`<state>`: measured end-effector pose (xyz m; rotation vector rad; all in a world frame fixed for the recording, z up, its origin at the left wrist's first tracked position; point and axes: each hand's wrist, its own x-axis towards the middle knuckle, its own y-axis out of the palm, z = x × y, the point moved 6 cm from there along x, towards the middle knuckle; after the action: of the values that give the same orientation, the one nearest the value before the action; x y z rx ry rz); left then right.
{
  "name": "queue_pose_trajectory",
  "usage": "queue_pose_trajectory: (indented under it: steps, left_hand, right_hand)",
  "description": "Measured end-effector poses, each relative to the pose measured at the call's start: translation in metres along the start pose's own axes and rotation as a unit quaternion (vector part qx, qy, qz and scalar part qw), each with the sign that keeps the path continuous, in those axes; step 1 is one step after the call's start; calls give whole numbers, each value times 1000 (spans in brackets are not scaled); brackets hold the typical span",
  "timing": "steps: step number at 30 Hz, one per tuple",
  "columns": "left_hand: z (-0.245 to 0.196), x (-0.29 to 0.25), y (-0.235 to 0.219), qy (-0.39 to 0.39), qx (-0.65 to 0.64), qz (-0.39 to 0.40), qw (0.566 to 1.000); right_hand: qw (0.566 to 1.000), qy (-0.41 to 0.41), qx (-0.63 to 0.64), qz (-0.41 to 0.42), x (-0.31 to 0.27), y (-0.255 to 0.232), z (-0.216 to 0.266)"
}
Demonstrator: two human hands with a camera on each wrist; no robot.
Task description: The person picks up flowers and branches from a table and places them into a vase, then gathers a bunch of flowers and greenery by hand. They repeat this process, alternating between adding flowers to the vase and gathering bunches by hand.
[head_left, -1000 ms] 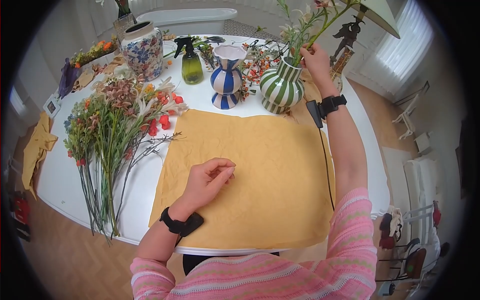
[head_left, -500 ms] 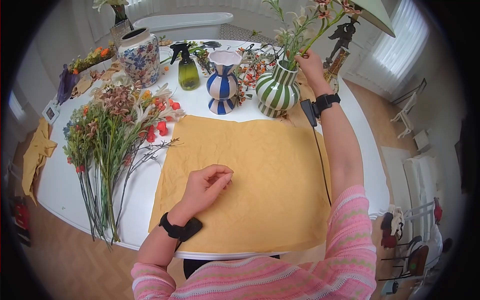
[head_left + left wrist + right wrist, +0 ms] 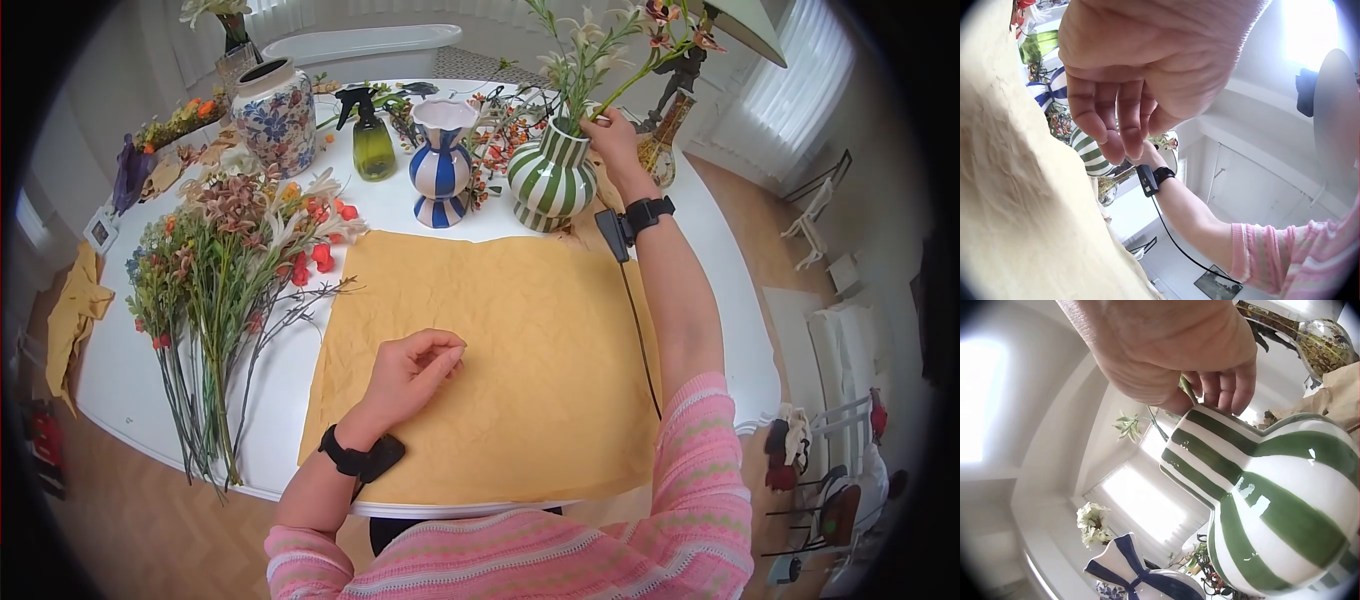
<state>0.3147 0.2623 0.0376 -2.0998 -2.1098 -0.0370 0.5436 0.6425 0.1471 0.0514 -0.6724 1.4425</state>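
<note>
At the mouth of a green-and-white striped vase (image 3: pixel 550 182), my right hand (image 3: pixel 618 150) pinches the green stem (image 3: pixel 628 80) of a flower with brownish-pink blooms (image 3: pixel 660 32). In the right wrist view the stem (image 3: pixel 1187 389) passes between thumb and fingers, right above the vase neck (image 3: pixel 1200 453). Pale lilies with narrow leaves (image 3: pixel 582 65) stand in the same vase. My left hand (image 3: pixel 408 375) hangs loosely curled over a sheet of yellow-brown wrapping paper (image 3: pixel 500 400), holding nothing; the left wrist view shows its relaxed fingers.
Left of the paper lies a pile of long-stemmed flowers (image 3: pixel 220 270). A blue-and-white striped vase (image 3: pixel 440 170), a green spray bottle (image 3: pixel 374 150) and a floral-patterned jar (image 3: pixel 275 120) line the back. Behind the right hand stand a patterned glass bottle (image 3: pixel 665 145) and a lamp (image 3: pixel 745 30).
My right hand has come down a little with the flower stem, closer to the vase's mouth. The head view has shifted slightly. The left hand keeps its place over the paper.
</note>
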Motion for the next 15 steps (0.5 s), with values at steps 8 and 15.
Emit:
queue_pose_trajectory:
  steps: [8,15]
  left_hand:
    - [1,0,1,-5,-3,5,1000]
    - [2,0,1,-9,1,4,1000]
  right_hand:
    - [992,58,108,5,-21,-3,12]
    - [992,77,92,27,-25,-3,2]
